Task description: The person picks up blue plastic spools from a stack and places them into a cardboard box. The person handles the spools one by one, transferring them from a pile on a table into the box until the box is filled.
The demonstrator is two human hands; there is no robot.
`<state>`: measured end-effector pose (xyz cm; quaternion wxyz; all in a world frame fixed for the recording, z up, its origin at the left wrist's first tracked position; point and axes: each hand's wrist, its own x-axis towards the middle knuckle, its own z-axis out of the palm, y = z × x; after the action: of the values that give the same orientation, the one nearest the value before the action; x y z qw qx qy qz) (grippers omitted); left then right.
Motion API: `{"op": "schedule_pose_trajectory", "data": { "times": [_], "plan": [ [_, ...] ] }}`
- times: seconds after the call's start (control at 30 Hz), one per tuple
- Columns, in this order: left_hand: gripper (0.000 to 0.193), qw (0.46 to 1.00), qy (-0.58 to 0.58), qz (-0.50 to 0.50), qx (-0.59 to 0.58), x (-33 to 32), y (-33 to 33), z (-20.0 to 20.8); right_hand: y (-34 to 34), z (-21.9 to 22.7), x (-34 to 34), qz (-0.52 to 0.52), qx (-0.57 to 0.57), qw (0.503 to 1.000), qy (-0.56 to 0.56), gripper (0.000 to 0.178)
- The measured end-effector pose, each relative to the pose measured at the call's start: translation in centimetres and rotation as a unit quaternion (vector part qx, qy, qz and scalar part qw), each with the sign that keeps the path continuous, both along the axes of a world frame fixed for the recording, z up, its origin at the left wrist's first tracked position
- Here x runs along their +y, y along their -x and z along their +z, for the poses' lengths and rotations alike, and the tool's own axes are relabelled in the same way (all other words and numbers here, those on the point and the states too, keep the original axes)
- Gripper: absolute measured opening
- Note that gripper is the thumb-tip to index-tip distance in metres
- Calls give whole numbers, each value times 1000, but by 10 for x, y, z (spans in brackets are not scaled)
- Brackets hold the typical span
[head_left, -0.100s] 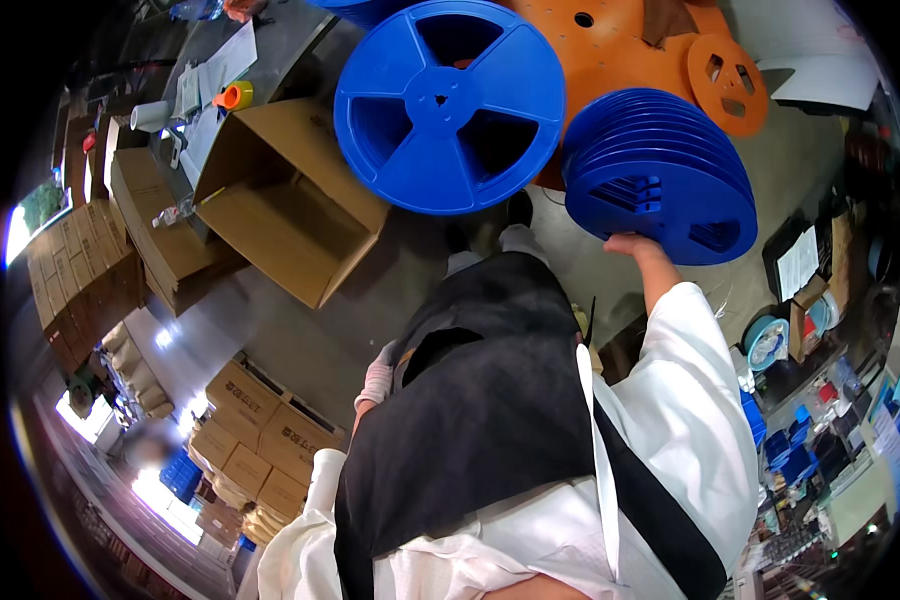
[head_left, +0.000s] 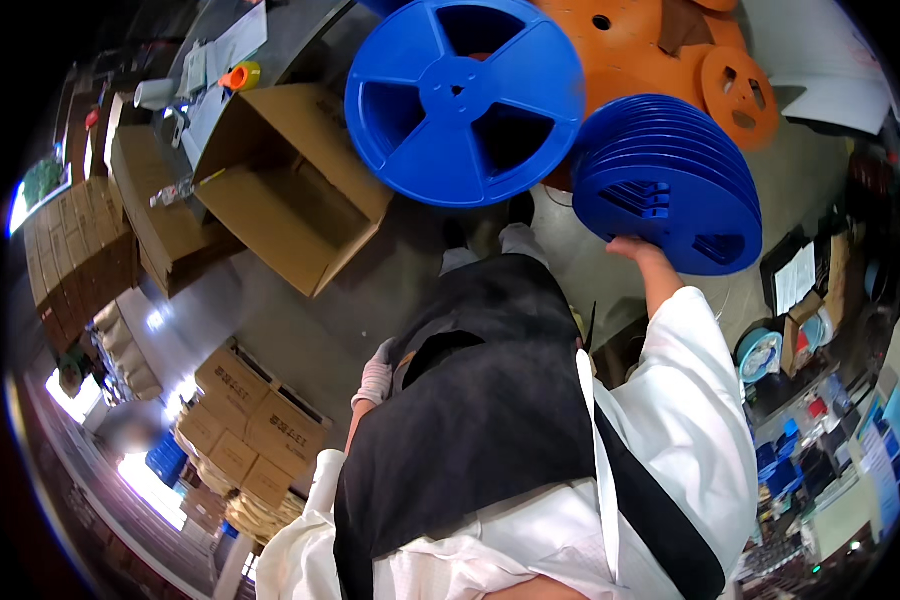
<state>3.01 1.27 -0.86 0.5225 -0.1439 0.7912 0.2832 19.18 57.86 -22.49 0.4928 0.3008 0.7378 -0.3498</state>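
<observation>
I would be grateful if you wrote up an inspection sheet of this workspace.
Surface: orange surface with holes, partly hidden behind the large blue reel.
Job's things: that reel, and a stack of blue discs to its right.
Clutter: open cardboard box, left of the reel; orange-yellow roll.
Hands: right hand at the stack's near edge, grip partly hidden; gloved left hand beside the black apron.
Cables: nothing clearly seen.
Surroundings: stacked cartons, lower left.

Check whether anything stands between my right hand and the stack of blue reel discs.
Nothing visible does: your right hand meets the stack of blue reel discs directly at its near rim, though the grip is partly hidden.
</observation>
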Motion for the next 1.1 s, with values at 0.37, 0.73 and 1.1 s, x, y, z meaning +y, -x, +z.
{"op": "schedule_pose_trajectory", "data": {
  "times": [0.37, 0.73, 1.1],
  "plan": [
    [49, 997, 21, -53, 53, -87, -55, -13, 25, 30, -47, 45, 29, 995, -84, 69],
    [44, 994, -27, -2, 107, -175, -77, -65, 16, 234, -162, -469, 249, 833, 156, 47],
    [39, 981, -12, 110, 161, -355, -127, -121, 72, 364, -424, -523, 360, 639, 434, 64]
  ]
}}
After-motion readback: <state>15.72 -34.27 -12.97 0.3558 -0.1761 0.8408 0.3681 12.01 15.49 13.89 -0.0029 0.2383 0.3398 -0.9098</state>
